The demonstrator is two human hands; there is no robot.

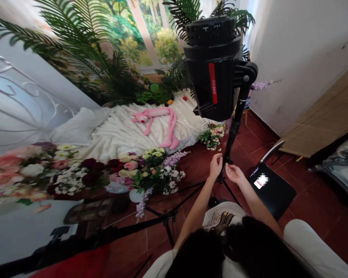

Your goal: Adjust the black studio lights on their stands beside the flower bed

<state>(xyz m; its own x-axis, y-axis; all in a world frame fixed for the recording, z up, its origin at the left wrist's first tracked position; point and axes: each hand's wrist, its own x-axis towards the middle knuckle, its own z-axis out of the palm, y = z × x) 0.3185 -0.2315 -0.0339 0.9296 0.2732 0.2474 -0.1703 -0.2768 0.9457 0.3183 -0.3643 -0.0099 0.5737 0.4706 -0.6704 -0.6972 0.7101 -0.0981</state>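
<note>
A black studio light (pixel 211 77) with a red label sits atop a black light stand (pixel 231 141), close in front of me. Low on the pole, at a dark collar, my two hands meet from either side. My left hand (pixel 216 166) is closed at the pole's left, its fingertips against the stand. On the other side my right hand (pixel 234 173) is palm up with curled fingers, the tips close to the pole. What those fingers pinch, if anything, is too small to make out.
A black chair (pixel 274 193) with a lit phone (pixel 261 181) stands at right. Artificial flowers (pixel 133 166) line the front of a bed with a white fur cover (pixel 113 135) and a pink plush toy (pixel 159 112). Another stand's black pole (pixel 127 228) crosses the lower left.
</note>
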